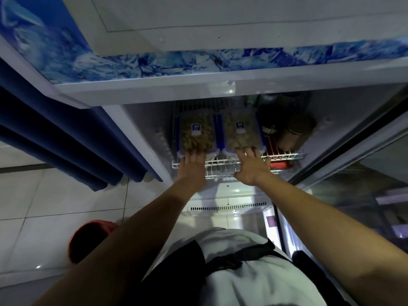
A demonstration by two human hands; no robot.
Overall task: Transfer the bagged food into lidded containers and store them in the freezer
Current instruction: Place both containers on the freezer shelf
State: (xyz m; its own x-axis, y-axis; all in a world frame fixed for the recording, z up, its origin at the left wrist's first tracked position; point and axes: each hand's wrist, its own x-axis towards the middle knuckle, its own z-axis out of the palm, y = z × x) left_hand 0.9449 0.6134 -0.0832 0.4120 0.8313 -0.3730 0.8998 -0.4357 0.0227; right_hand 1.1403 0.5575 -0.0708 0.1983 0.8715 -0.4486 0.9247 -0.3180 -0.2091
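Two clear lidded containers with blue clips lie side by side on a white wire shelf inside the open freezer. The left container and the right container both hold brownish food and carry a small blue label on the lid. My left hand lies flat with its fingertips against the near end of the left container. Fingers spread, my right hand touches the near end of the right container. Neither hand grips anything.
Dark jars and a round tin stand to the right of the containers on the same shelf, with a red item below them. The glass freezer door stands open at right. A blue curtain hangs at left, and a red bucket sits on the tiled floor.
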